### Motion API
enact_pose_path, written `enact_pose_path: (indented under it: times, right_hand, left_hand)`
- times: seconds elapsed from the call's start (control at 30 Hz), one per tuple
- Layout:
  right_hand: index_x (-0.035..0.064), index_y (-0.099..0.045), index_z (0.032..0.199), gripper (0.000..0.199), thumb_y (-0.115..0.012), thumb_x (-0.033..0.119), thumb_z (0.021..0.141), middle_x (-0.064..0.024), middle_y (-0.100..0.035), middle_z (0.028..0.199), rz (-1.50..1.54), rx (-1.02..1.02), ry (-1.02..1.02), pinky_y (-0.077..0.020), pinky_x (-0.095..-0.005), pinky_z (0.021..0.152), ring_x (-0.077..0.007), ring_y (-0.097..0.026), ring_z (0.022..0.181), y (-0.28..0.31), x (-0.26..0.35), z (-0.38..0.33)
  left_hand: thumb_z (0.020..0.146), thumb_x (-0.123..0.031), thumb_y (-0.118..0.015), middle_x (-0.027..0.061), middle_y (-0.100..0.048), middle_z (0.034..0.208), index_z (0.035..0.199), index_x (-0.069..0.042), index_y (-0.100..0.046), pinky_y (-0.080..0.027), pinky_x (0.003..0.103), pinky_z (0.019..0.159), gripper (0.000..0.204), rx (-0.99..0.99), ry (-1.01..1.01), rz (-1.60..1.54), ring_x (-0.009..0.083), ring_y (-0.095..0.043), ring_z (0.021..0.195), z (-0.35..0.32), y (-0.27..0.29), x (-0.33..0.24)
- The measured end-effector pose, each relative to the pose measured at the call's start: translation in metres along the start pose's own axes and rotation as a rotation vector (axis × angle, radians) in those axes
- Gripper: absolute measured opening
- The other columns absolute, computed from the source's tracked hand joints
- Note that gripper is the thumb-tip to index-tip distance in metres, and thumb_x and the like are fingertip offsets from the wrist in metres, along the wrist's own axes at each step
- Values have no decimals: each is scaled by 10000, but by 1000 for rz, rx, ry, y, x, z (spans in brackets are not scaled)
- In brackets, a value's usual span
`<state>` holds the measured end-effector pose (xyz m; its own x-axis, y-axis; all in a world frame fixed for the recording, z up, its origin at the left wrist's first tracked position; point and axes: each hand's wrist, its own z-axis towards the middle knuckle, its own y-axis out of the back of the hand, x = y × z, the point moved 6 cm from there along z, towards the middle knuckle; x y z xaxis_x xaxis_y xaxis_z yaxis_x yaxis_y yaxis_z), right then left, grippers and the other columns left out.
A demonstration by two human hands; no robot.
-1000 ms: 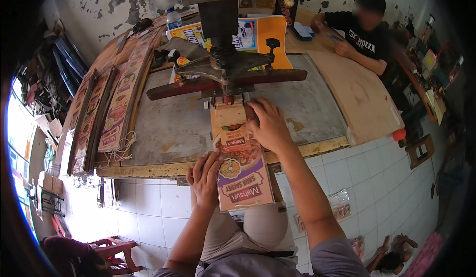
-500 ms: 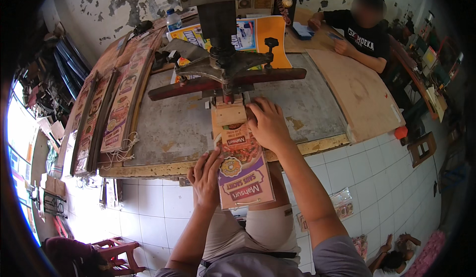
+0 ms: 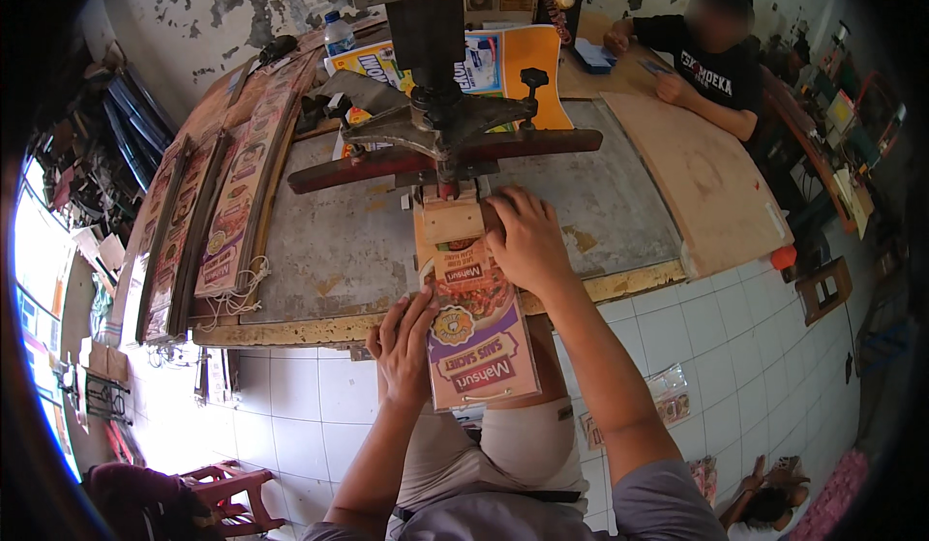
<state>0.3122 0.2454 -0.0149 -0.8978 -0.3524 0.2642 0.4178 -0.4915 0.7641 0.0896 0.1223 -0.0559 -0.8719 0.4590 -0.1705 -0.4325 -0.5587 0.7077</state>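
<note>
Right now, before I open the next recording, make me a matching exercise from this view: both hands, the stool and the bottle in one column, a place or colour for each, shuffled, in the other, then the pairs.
Column one
1. Left hand
2. Right hand
3. Stool
4. Bottle

Column two
A. Upright, toward the far side of the table
B. At the left edge of the card
C. Red, at the picture's lower left
D. Beside the wood block, on its right

Pairs: 1-B, 2-D, 3-C, 4-A
</note>
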Motion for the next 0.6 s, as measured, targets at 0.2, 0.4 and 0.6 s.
enact_pose_path:
  times: [0.2, 0.4, 0.6]
  right_hand:
    - [61, -649, 1338, 430, -714, 226, 945, -158, -605, 1410, 131, -1, -75, -395, -526, 1186, -359, -537, 1379, 2, -6, 3]
    - [87, -698, 1250, 328, -727, 229, 956, -155, -625, 1386, 241, 96, -193, -399, -534, 1182, -364, -545, 1383, -8, -25, 24]
    - [105, -779, 1048, 170, -780, 221, 924, -128, -673, 1332, 155, 61, -241, -435, -533, 1121, -382, -601, 1297, -25, -41, 51]
  left_hand:
    - [942, -216, -727, -6, -642, 1560, 1450, -131, -645, -330, 395, 1189, 521, 15, -6, 22, 249, -543, 1437, -1, 1, 1]
    - [947, -217, -721, -10, -618, 1587, 1472, -142, -629, -307, 385, 1210, 539, 21, 13, -43, 240, -525, 1457, -1, 3, 2]
    - [948, -211, -709, -30, -623, 1581, 1470, -147, -635, -311, 382, 1200, 531, 24, 11, 6, 223, -532, 1446, 0, 2, 1]
